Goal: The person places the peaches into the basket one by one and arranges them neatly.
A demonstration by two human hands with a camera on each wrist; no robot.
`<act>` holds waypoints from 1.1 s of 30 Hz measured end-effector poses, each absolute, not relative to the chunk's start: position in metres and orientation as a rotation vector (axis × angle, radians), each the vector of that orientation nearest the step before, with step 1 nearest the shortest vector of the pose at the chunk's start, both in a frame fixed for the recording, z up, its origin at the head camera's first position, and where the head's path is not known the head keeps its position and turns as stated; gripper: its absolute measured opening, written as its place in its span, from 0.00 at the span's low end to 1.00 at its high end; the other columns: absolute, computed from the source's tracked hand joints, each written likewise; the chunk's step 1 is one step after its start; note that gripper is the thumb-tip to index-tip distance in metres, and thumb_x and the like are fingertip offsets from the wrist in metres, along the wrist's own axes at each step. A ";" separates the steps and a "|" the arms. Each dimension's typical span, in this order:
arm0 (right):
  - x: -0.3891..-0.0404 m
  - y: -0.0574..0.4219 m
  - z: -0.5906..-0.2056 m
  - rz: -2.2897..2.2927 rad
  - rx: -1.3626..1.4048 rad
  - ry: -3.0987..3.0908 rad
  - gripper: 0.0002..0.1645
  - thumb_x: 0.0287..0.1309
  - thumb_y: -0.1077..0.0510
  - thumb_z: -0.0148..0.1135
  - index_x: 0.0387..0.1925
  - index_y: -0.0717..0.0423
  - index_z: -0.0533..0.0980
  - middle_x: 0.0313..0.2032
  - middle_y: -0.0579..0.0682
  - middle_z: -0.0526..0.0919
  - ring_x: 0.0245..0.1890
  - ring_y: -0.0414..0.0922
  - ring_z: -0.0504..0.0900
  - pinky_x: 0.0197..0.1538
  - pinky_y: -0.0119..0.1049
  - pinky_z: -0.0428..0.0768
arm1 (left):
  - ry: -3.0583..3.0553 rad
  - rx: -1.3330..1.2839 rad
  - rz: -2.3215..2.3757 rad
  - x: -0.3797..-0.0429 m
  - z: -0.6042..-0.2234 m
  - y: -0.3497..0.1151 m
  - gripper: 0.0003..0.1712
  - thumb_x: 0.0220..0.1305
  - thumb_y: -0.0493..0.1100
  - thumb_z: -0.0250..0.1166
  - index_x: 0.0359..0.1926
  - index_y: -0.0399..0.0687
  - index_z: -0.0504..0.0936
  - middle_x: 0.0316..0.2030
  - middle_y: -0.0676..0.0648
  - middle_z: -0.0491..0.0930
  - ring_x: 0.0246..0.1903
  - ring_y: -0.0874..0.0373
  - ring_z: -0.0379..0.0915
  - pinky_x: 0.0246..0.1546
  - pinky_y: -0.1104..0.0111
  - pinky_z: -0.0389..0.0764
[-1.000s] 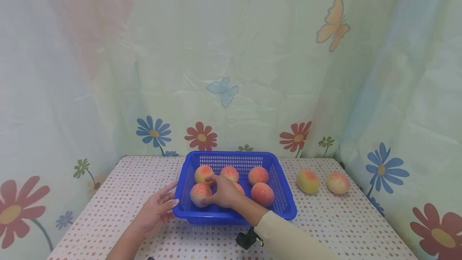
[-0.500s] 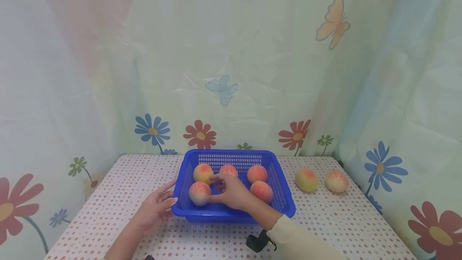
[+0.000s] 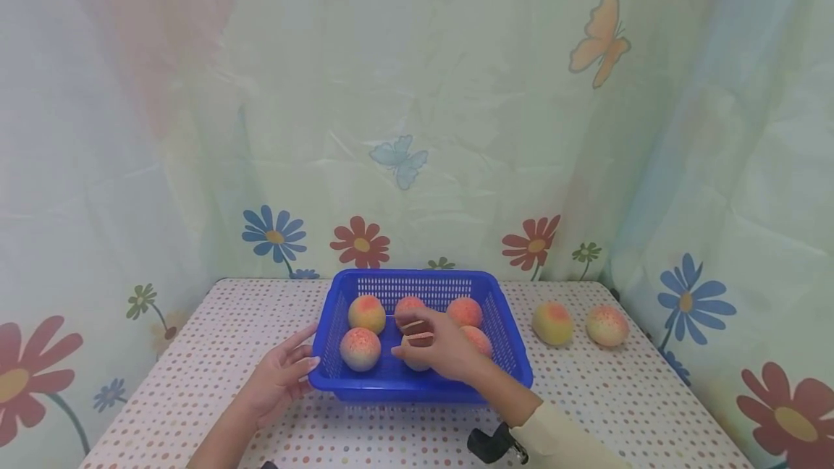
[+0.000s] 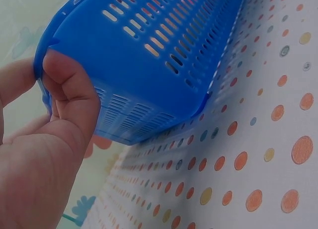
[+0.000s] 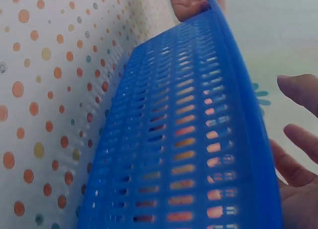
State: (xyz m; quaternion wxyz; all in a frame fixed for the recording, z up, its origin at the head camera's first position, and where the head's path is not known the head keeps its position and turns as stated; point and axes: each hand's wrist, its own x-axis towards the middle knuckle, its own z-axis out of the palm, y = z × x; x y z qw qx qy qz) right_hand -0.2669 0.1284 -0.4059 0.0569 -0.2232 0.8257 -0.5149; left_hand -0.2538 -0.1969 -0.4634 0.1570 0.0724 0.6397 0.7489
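Observation:
A blue plastic basket [image 3: 417, 386] holds several peaches, among them a yellow-red one [image 3: 367, 314] at back left and a pale-red one [image 3: 360, 349] at front left. My left hand [image 3: 276, 378] grips the basket's left rim; in the left wrist view the thumb [image 4: 64, 72] lies on the rim's outer side. Over the middle of the basket is my right hand [image 3: 446, 347], its fingers apart and loosely bent. A front-middle peach [image 3: 415, 363] shows partly beneath it. The right wrist view has those fingers [image 5: 298, 90] holding nothing, beyond the basket wall [image 5: 164, 134].
Two more peaches stand on the dotted tabletop to the basket's right, a yellow-green one [image 3: 552, 323] and a paler one [image 3: 607, 326]. A floral curtain [image 3: 417, 93] hangs behind and at both sides of the table [image 3: 195, 382].
My right hand has drawn away from the front-left peach and moved right, over the front-middle one. The left hand keeps its place on the rim.

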 end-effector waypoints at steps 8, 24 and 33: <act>-0.259 0.151 -0.399 -1.644 -0.713 2.500 0.28 0.64 0.55 0.70 0.63 0.59 0.76 0.62 0.60 0.80 0.62 0.59 0.81 0.62 0.46 0.83 | 1.826 0.209 2.147 -0.255 -0.464 -0.198 0.45 0.73 0.39 0.62 0.82 0.50 0.47 0.57 0.44 0.78 0.50 0.56 0.82 0.51 0.63 0.86; -0.245 0.207 -0.402 -1.783 -0.769 2.670 0.19 0.65 0.57 0.69 0.56 0.56 0.81 0.54 0.56 0.87 0.55 0.54 0.86 0.56 0.33 0.85 | 1.823 0.214 2.149 -0.253 -0.464 -0.197 0.44 0.74 0.39 0.61 0.82 0.51 0.48 0.57 0.44 0.78 0.54 0.52 0.81 0.53 0.61 0.86; -0.240 0.244 -0.410 -1.862 -0.520 2.829 0.18 0.68 0.54 0.66 0.57 0.55 0.80 0.55 0.59 0.85 0.53 0.33 0.85 0.55 0.24 0.81 | 1.818 0.216 2.153 -0.254 -0.465 -0.196 0.44 0.74 0.40 0.61 0.82 0.52 0.48 0.60 0.42 0.77 0.55 0.51 0.81 0.54 0.61 0.86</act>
